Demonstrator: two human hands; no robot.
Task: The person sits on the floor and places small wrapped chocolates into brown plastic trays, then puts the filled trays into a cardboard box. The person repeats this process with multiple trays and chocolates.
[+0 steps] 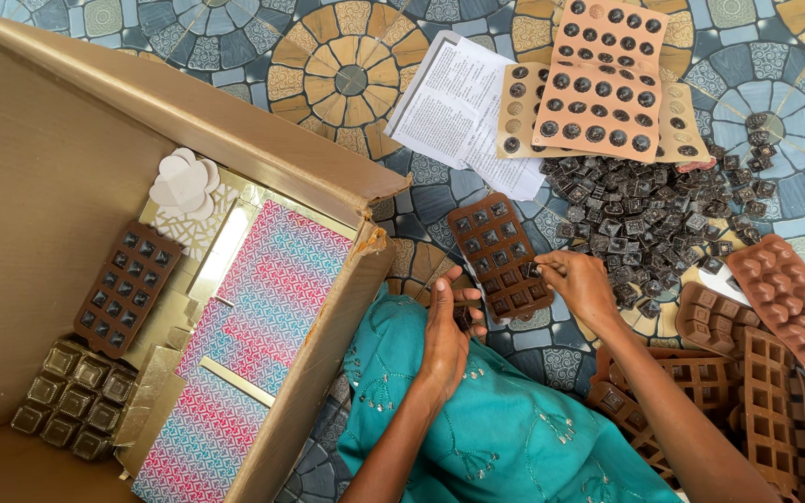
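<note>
Fingers of my left hand (444,326) curl around the near edge of a brown mould tray (500,256), holding it tilted over my lap. My right hand (581,284) pinches one small dark chocolate piece (535,270) between thumb and forefinger, right at the tray's far side, touching a pocket there. Most pockets in the tray already hold dark pieces.

Just beyond my right fingers lies a loose heap of dark chocolate pieces (640,210) on the patterned floor (347,65). Farther past that heap sit two tan mould sheets (598,79), one lying over the other, and a white printed paper (454,107) beside them. To the right of my right hand, brown empty moulds (766,373) are stacked and scattered.

To the left of my left fingers stands an open cardboard box (39,186). Inside it are another filled brown tray (128,284), a clear tray of wrapped squares (72,396), white paper petals (184,182) and pink-and-blue patterned boards (253,326). My teal garment (505,428) spreads beneath both wrists.
</note>
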